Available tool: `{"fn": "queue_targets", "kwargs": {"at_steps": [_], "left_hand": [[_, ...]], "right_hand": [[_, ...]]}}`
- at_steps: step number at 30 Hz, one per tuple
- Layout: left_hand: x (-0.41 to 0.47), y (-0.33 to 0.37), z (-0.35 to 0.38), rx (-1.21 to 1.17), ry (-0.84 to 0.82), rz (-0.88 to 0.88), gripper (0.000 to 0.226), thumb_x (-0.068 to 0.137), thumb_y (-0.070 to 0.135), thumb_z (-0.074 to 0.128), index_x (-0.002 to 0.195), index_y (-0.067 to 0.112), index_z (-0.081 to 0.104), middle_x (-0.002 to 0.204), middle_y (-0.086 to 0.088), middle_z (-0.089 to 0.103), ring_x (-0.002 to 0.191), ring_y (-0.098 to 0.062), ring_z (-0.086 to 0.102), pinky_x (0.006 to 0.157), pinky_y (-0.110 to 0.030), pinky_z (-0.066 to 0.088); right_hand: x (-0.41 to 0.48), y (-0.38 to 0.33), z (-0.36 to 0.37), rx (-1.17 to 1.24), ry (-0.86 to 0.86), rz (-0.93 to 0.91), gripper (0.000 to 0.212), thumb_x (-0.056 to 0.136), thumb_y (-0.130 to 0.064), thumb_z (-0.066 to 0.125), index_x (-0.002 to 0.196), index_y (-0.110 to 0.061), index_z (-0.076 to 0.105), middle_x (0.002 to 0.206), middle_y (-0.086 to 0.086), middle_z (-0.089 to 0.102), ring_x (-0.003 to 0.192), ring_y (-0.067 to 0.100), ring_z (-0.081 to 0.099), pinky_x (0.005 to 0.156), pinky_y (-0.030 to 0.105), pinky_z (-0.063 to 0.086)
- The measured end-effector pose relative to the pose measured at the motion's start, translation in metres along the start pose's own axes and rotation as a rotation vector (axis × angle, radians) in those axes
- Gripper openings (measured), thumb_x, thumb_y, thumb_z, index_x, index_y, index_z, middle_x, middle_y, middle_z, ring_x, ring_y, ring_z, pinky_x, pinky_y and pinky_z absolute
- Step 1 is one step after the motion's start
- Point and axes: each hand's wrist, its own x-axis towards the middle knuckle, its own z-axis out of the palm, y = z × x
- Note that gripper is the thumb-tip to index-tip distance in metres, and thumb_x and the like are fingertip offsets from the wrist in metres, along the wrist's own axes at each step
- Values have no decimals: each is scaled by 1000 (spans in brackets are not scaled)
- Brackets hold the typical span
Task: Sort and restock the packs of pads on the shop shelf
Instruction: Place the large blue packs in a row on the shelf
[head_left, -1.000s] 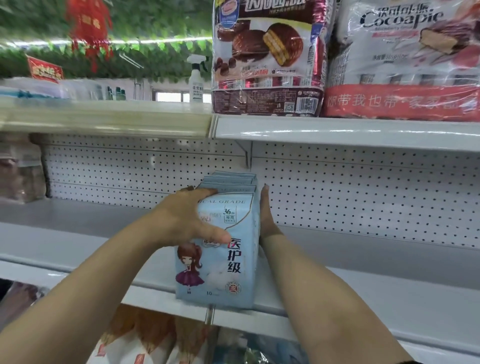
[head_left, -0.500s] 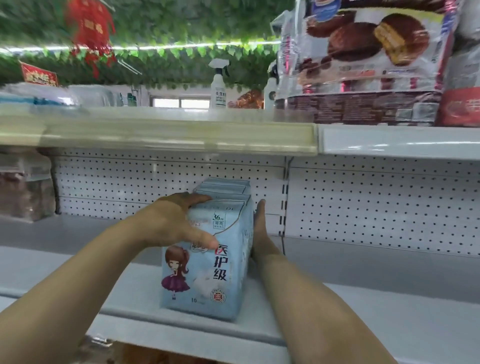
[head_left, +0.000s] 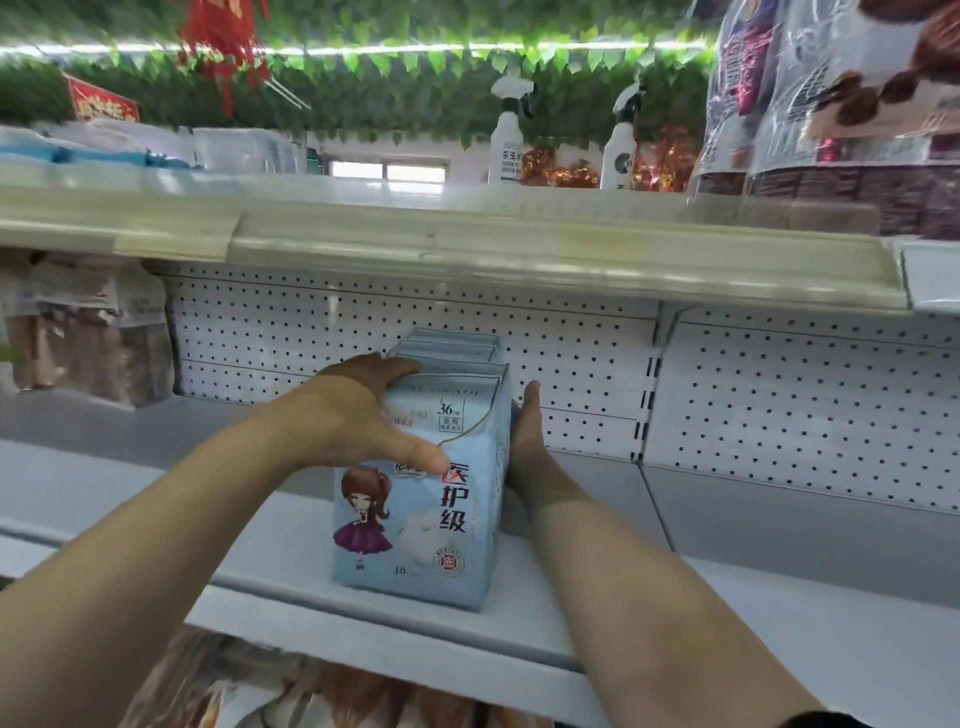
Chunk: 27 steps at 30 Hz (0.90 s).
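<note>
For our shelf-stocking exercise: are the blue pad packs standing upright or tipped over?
Upright. The packs stand on their bases on the shelf, printed front vertical, held between left hand and right hand.

My left hand (head_left: 358, 415) lies left of the packs of pads (head_left: 431, 525), my right hand (head_left: 524, 436) right, pegboard (head_left: 779, 405) behind, shelf (head_left: 260, 540) beneath

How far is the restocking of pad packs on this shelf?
Done: one row of blue pad packs stands upright on the shelf. In hand: the left hand grips the front pack's top, the right hand presses flat on the row's right side. Left: bare shelf beside the row probably awaits more packs.
</note>
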Motion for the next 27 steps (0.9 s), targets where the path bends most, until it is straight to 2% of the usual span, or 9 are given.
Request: {"fn": "queue_targets", "kwargs": {"at_steps": [3,6,10,12,17,19,21,24,27], "left_hand": [[-7,-4,15,-138,161,2,148,38,70,82,160,27,12,164,2,23,149,-17,25,116,-26,24],[-19,-10,35,-425,327,-14,157,36,58,89,161,24,1,161,4,27,145,-14,28,111,-21,24],[-30,-12,49,-649,393,-31,145,58,22,95,159,24,-9,119,21,45,106,-2,50,74,0,40],[-33,-15,51,-740,380,-24,142,62,11,93,159,25,-11,104,27,49,98,-1,57,62,-1,45],[-27,-38,50,-828,344,20,135,65,3,89,159,24,-5,102,25,57,86,15,64,61,-6,49],[-22,-52,46,-820,324,39,131,67,5,89,159,24,-2,98,26,60,75,20,62,60,-6,49],[-18,-68,41,-815,308,40,135,67,10,91,159,25,-6,97,29,60,81,17,62,64,-6,50],[-12,-89,35,-815,275,39,140,65,15,92,159,27,-11,100,31,60,96,10,63,71,-8,51],[-9,-98,34,-801,248,63,139,66,13,92,159,26,-11,101,32,58,81,24,57,68,-2,48]], "right_hand": [[-59,-19,11,-17,20,40,82,89,-85,19,151,-35,39,145,-3,51,133,39,51,100,52,48],[-85,-13,9,-35,-18,63,79,88,-87,19,149,-41,43,147,2,55,128,36,56,106,58,44],[-112,-8,23,-64,14,68,78,96,-78,17,106,-22,72,106,17,76,108,39,68,105,52,49],[-117,-5,29,-43,7,110,81,93,-81,21,104,-19,74,101,21,76,104,42,69,104,53,50],[-108,6,46,14,24,98,78,97,-75,23,95,-14,72,81,20,76,82,37,69,75,42,54],[-106,13,55,7,17,110,84,92,-82,25,107,-15,73,95,22,76,95,41,70,88,48,56],[-101,22,67,12,37,115,87,88,-85,27,115,-16,72,105,23,75,103,43,69,100,53,51],[-93,29,80,19,94,79,87,88,-85,29,121,-17,71,109,21,74,108,41,68,104,52,49],[-87,31,79,2,82,8,85,91,-82,27,117,-15,72,108,21,74,107,40,68,101,48,51]]}}
